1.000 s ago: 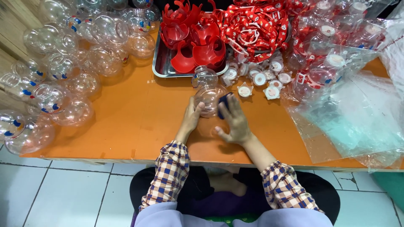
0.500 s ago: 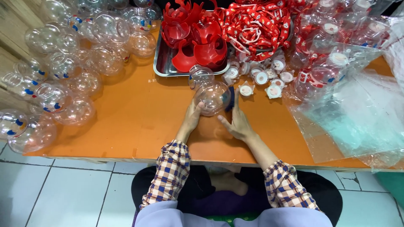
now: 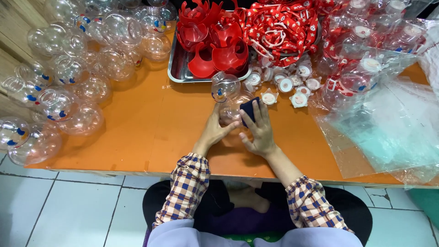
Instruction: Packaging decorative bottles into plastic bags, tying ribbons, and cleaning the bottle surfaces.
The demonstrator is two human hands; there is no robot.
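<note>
Two hands meet on one clear globe [image 3: 231, 110] at the middle of the orange table [image 3: 137, 132]. The left hand [image 3: 214, 132] cups its near side, fingers curled around it. The right hand [image 3: 260, 132] presses a dark cloth [image 3: 249, 110] against the globe, fingers spread over the cloth. A second globe [image 3: 225, 87] sits just behind, near a metal tray [image 3: 176, 68] of red cups [image 3: 215, 50]. White caps [image 3: 286, 84], possibly lids, lie to the right beside clear bags [image 3: 388, 132].
</note>
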